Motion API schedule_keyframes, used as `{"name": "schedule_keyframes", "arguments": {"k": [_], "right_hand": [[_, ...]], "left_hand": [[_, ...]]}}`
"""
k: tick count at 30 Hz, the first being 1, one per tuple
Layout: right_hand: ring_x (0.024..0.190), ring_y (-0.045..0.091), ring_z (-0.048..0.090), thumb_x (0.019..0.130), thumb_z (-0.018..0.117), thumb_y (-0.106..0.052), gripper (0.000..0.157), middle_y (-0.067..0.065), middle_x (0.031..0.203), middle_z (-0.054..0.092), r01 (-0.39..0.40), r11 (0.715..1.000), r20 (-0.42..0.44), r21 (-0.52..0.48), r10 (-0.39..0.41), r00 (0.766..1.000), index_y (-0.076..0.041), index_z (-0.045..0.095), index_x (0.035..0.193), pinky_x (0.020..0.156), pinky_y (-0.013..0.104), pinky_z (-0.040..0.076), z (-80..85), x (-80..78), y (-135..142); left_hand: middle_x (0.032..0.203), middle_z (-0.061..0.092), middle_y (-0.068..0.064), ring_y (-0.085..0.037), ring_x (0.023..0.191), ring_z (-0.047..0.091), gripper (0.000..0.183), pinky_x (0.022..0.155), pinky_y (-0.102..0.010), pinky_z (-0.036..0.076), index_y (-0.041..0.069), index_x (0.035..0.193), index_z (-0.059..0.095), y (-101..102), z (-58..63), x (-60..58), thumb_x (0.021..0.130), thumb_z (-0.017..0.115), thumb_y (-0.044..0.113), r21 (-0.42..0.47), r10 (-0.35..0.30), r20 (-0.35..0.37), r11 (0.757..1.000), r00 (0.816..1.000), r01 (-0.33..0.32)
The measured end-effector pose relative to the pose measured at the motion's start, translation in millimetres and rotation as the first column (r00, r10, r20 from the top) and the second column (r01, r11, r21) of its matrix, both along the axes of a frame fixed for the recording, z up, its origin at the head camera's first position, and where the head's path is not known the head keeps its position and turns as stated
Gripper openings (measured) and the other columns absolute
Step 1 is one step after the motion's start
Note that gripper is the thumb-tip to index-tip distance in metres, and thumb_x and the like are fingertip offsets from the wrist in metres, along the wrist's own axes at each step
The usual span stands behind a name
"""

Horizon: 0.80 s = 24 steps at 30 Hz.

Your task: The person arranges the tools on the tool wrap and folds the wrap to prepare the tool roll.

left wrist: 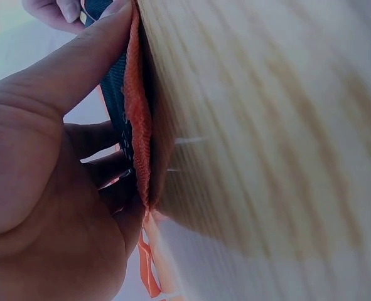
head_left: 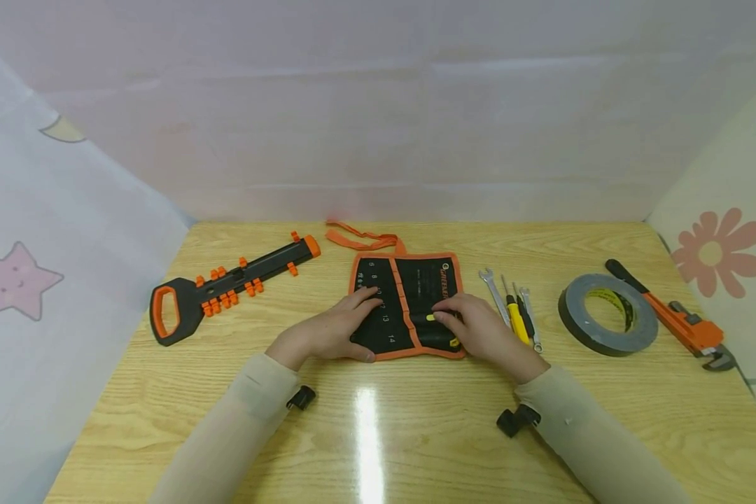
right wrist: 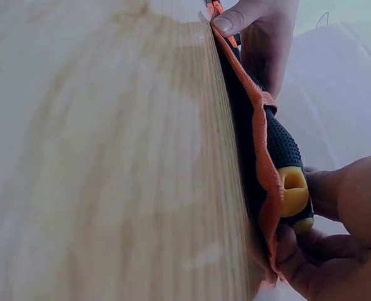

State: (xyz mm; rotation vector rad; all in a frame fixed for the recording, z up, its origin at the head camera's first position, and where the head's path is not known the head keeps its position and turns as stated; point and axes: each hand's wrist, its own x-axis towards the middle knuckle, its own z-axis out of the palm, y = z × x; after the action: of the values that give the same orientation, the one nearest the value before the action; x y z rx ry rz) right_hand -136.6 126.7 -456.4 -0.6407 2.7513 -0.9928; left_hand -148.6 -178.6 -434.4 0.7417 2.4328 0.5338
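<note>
A black tool pouch [head_left: 387, 329] with orange trim lies unrolled on the table, its left half printed with size numbers. My left hand [head_left: 334, 325] rests on that half, thumb along the near edge and fingers spread on the fabric. Over the right half, my right hand [head_left: 481, 329] pinches a yellow-tipped screwdriver [right wrist: 304, 224] by its handle; its shaft is hidden. Nearer the front edge lies another black handle [right wrist: 284, 147] with a holed yellow end, tucked under the orange strap [right wrist: 270, 101].
Right of the pouch lie a wrench [head_left: 494, 294], a yellow screwdriver [head_left: 516, 322], a black one and a smaller wrench [head_left: 530, 318]. Beyond are a tape roll [head_left: 573, 329] and an orange pipe wrench [head_left: 674, 322]. At left lies a black-and-orange tool rack [head_left: 227, 287].
</note>
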Motion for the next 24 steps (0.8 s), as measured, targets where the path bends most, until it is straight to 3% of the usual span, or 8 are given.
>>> {"name": "schedule_keyframes", "arguments": {"k": [4,7,12,24], "right_hand": [[0.076,0.015,0.055,0.105,0.072,-0.021,0.032,0.014,0.119,0.072,0.033,0.999,0.054,-0.016,-0.033,0.998,-0.002,0.075,0.131,0.068,0.030,0.048,1.4,-1.2,1.4],[0.073,0.014,0.051,0.102,0.076,-0.018,0.033,0.011,0.112,0.069,0.059,0.998,0.091,-0.026,-0.057,0.994,-0.003,0.073,0.131,0.065,0.028,0.044,2.8,-1.9,3.2],[0.075,0.014,0.051,0.102,0.076,-0.016,0.026,0.006,0.101,0.068,0.051,0.998,0.076,-0.020,-0.050,0.996,-0.004,0.076,0.125,0.067,0.028,0.044,2.5,-3.2,4.5],[0.089,0.018,0.061,0.111,0.062,-0.017,0.027,0.013,0.115,0.072,-0.052,0.999,0.050,0.014,0.052,0.997,0.000,0.075,0.128,0.082,0.038,0.054,3.1,-3.1,-1.3]], "left_hand": [[0.184,0.000,-0.008,-0.034,0.171,0.003,0.104,0.135,-0.057,0.024,0.011,0.173,0.022,0.4,0.0,-0.7,0.095,0.084,0.042,0.001,0.001,0.003,1.000,1.000,-0.001],[0.184,0.000,-0.008,-0.034,0.171,0.003,0.104,0.135,-0.057,0.024,0.011,0.174,0.022,0.5,-0.5,-1.4,0.095,0.084,0.042,-0.002,0.005,0.005,1.000,1.000,-0.005],[0.184,0.000,-0.008,-0.034,0.171,0.003,0.105,0.135,-0.056,0.025,0.011,0.173,0.023,0.4,-0.4,-1.7,0.095,0.085,0.043,-0.005,0.006,0.005,1.000,1.000,-0.006],[0.184,0.001,-0.010,-0.037,0.170,0.005,0.104,0.134,-0.057,0.025,0.010,0.173,0.023,-0.2,-1.4,-1.4,0.095,0.084,0.043,-0.009,-0.011,0.003,1.000,1.000,0.011]]}}
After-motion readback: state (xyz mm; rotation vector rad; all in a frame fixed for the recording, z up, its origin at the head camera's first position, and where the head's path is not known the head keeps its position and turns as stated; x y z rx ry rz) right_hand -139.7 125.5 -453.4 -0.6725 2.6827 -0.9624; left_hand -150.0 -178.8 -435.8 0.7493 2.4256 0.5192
